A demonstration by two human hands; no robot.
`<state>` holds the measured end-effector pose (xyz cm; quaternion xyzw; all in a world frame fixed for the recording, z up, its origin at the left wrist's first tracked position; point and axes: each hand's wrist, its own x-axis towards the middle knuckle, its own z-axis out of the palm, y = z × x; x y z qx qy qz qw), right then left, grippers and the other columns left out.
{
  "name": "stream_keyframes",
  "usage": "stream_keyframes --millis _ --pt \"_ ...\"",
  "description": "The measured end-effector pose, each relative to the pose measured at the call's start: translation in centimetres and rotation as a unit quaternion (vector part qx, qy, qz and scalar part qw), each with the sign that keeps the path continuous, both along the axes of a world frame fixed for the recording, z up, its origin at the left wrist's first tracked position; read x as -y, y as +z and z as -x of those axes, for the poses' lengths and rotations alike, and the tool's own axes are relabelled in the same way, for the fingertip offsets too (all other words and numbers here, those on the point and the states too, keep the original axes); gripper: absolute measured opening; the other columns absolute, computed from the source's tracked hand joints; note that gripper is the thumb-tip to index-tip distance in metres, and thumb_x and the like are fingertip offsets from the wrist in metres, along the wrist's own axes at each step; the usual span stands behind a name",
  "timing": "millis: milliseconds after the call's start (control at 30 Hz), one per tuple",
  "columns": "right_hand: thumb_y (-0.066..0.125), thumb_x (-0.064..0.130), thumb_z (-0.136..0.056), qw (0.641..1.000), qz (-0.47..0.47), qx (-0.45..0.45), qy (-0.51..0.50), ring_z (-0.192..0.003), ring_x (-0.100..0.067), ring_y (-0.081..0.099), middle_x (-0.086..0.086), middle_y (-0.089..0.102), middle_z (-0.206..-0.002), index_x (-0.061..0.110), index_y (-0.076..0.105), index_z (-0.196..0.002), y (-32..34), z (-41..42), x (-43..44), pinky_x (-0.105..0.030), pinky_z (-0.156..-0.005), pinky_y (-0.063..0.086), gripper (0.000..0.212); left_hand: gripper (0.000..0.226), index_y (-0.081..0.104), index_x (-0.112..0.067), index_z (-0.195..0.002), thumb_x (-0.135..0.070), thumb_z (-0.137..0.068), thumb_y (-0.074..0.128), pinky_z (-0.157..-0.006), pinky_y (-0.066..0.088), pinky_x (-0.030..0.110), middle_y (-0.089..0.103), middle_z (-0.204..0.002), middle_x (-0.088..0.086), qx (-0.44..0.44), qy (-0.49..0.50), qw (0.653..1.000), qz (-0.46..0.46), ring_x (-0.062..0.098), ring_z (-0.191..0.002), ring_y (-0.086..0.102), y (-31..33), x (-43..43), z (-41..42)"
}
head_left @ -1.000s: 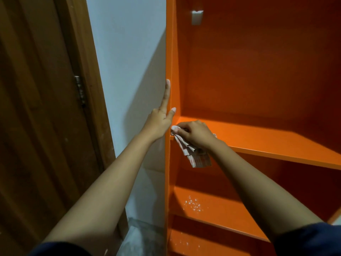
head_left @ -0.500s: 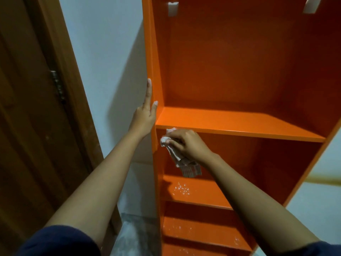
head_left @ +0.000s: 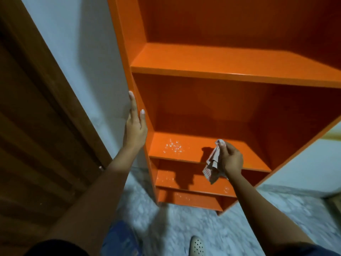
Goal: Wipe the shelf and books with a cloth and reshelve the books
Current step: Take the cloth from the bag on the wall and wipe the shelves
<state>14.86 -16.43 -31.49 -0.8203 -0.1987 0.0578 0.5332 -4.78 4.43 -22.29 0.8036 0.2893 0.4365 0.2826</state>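
Observation:
An orange bookshelf stands against a white wall, with no books on its boards. My left hand lies flat, fingers extended, against the outer face of its left side panel. My right hand holds a crumpled pale cloth in front of the lower shelf board, which carries a patch of small white droplets or specks. The cloth hangs down from my fingers, just off the board's front edge. No books are in view.
A brown wooden door and its frame stand left of the shelf, past a strip of white wall. The floor is grey marbled tile. My light perforated shoe shows near the bottom edge. Two lower boards also carry specks.
The view has tilted down from the upper shelf. My right hand with the cloth has dropped from the upper board's left end to the lower board. My left hand slid down the side panel.

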Motion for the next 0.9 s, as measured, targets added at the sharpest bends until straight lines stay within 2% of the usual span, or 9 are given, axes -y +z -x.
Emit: stream_keyframes --millis 100,167,233,300,400,467,567,667,900 --pt "0.05 0.033 -0.097 0.997 0.01 0.003 -0.07 -0.095 -0.032 0.063 -0.016 0.07 -0.105 0.016 0.07 -0.109 -2.5 -3.1 0.1 -0.037 -0.075 0.046 0.03 0.06 -0.025 -0.048 -0.138 -0.038 -0.102 0.021 -0.072 0.054 0.045 0.036 -0.129 0.044 -0.005 0.046 0.999 0.025 0.055 -0.105 0.049 -2.7 0.0 -0.8" --pt "0.047 0.035 -0.098 0.994 0.044 0.012 -0.096 -0.098 -0.035 0.062 -0.017 0.069 -0.106 0.016 0.069 -0.113 -4.2 -5.2 0.0 -0.034 -0.073 0.042 0.033 0.059 -0.019 -0.033 -0.143 -0.033 -0.102 0.023 -0.055 0.051 0.033 0.048 -0.119 0.042 -0.009 0.088 0.996 0.006 0.043 -0.085 0.061 -4.1 0.0 -1.2" --pt "0.04 0.037 -0.098 0.991 0.087 0.044 -0.094 -0.1 -0.036 0.06 -0.016 0.068 -0.109 0.017 0.067 -0.114 -5.6 -6.5 -0.3 -0.034 -0.074 0.041 0.038 0.056 -0.002 -0.016 -0.148 -0.024 -0.102 0.03 -0.04 0.027 0.015 0.06 -0.075 0.026 0.003 0.144 0.989 -0.037 0.017 -0.044 0.046 -5.0 0.0 -1.9" --pt "0.033 0.04 -0.094 0.986 0.124 0.094 -0.062 -0.104 -0.035 0.059 -0.013 0.066 -0.113 0.017 0.065 -0.116 -6.4 -6.9 -1.2 -0.036 -0.078 0.043 0.045 0.054 0.009 -0.007 -0.147 -0.017 -0.101 0.035 -0.041 0.018 0.013 0.035 -0.05 0.005 0.024 0.179 0.983 -0.04 0.01 -0.038 0.028 -5.7 -0.2 -2.5" --pt "0.034 0.04 -0.087 0.981 0.154 0.118 0.02 -0.113 -0.035 0.055 -0.017 0.063 -0.119 0.009 0.061 -0.119 -6.5 -6.8 -4.8 -0.039 -0.09 0.042 0.052 0.053 0.007 -0.007 -0.147 -0.021 -0.102 0.032 -0.043 0.024 0.011 0.055 -0.059 0.017 0.025 0.215 0.976 -0.013 0.0 -0.041 0.027 -5.8 0.0 -3.0" --pt "0.037 0.038 -0.086 0.971 0.17 0.139 0.098 -0.108 -0.036 0.057 -0.018 0.065 -0.114 0.009 0.063 -0.117 -6.4 -6.0 -7.9 -0.038 -0.087 0.043 0.05 0.055 0.004 -0.002 -0.143 -0.022 -0.101 0.034 -0.053 0.038 0.002 0.062 -0.09 0.039 0.029 0.218 0.973 -0.068 0.012 -0.044 0.037 -5.3 0.5 -3.2" --pt "0.038 0.039 -0.085 0.95 0.177 0.171 0.19 -0.096 -0.039 0.062 -0.019 0.069 -0.103 0.013 0.066 -0.115 -6.2 -4.5 -12.2 -0.038 -0.075 0.046 0.049 0.058 0.014 0.014 -0.13 -0.003 -0.087 0.049 -0.089 0.032 0.011 0.061 -0.095 0.041 0.031 0.254 0.956 -0.144 0.029 -0.092 0.04 -4.2 1.3 -3.3" --pt "0.036 0.045 -0.086 0.929 0.193 0.175 0.264 -0.09 -0.041 0.064 -0.022 0.069 -0.097 0.016 0.07 -0.111 -6.1 -3.0 -15.8 -0.037 -0.068 0.044 0.051 0.063 0.016 0.016 -0.126 0.007 -0.08 0.057 -0.083 0.03 0.037 0.06 -0.086 0.044 0.022 0.287 0.947 -0.14 0.033 -0.091 0.033 -3.7 1.3 -3.8" --pt "0.048 0.04 -0.08 0.868 0.075 0.184 0.456 -0.101 -0.01 0.065 0.009 0.071 -0.106 0.032 0.074 -0.096 -5.7 1.8 -17.8 -0.022 -0.083 0.046 0.032 0.063 0.012 0.002 -0.134 -0.001 -0.085 0.052 -0.082 0.028 0.038 0.058 -0.076 0.042 0.031 0.271 0.952 -0.14 0.033 -0.087 0.031 -3.0 1.6 -3.7"
